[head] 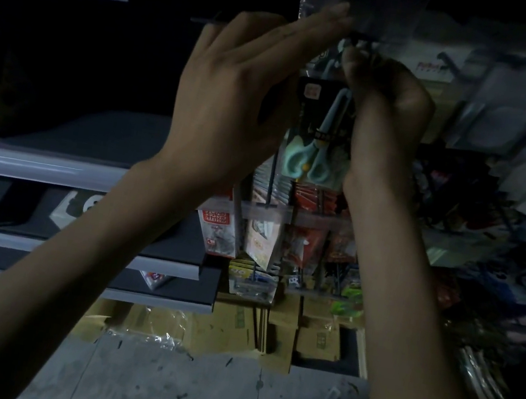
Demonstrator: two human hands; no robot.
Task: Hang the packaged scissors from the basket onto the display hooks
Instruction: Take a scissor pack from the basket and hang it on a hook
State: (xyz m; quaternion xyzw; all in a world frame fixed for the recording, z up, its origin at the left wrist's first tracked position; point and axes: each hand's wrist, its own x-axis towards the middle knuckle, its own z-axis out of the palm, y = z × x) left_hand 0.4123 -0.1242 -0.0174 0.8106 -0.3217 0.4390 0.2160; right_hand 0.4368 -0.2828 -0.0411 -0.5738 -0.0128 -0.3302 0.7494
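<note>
We find the scene dim, with both hands raised to a display wall of hanging goods. The left hand [235,99] is open, its fingers straight and close together, reaching up and to the right; the fingertips [337,10] lie against the lower edge of a clear pack [388,16] hanging at the top of the view. The right hand [388,105] is curled, and its fingertips pinch the top of the scissors pack [316,132]. This is a dark card that carries scissors with pale teal handles, blades up and handles down. The pack hangs upright between the two hands, just below the clear pack and in front of the display wall. Whether its top is already hung we cannot tell, as the fingers cover that spot. Below the pack a pale rail [266,212] runs across, with red packs [304,243] and other cards hanging under it. More packaged goods [504,126] hang to the right, too blurred to identify. Grey shelves [38,162] stand to the left. Cardboard boxes [282,335] sit at the foot of the display on a grey floor [191,393].
</note>
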